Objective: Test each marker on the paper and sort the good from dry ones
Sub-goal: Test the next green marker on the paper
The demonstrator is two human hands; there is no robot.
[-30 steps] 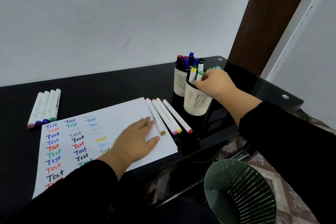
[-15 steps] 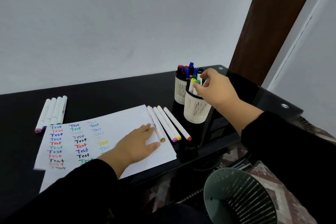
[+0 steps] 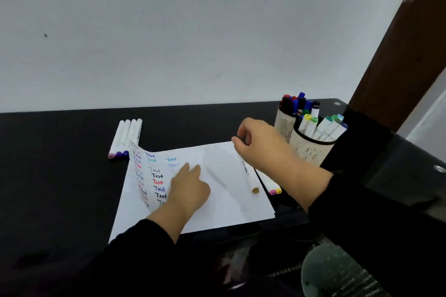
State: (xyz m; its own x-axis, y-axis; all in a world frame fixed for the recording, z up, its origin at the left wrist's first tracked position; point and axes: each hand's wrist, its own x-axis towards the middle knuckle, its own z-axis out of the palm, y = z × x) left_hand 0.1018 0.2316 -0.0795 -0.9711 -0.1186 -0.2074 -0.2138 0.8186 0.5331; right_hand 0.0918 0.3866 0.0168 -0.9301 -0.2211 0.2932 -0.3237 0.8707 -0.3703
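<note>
Now the paper's left edge has curled up, mid-test pause.
R hand [image 3: 260, 144] has left the front cup [image 3: 311, 149] w/out a marker, fingers curled on nothing, now over paper [image 3: 229, 205]; L hand [image 3: 190, 188] lies flat, pressing the sheet, which shifted on the bench [image 3: 60, 176]; sorted markers [image 3: 125, 137] lie near back-left; next pick likely waits till paper's flattened.

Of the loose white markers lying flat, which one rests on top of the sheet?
The white marker with the brown end cap lies on the white paper sheet; the pink-capped marker and yellow-capped marker lie beside it on the black table.
</note>
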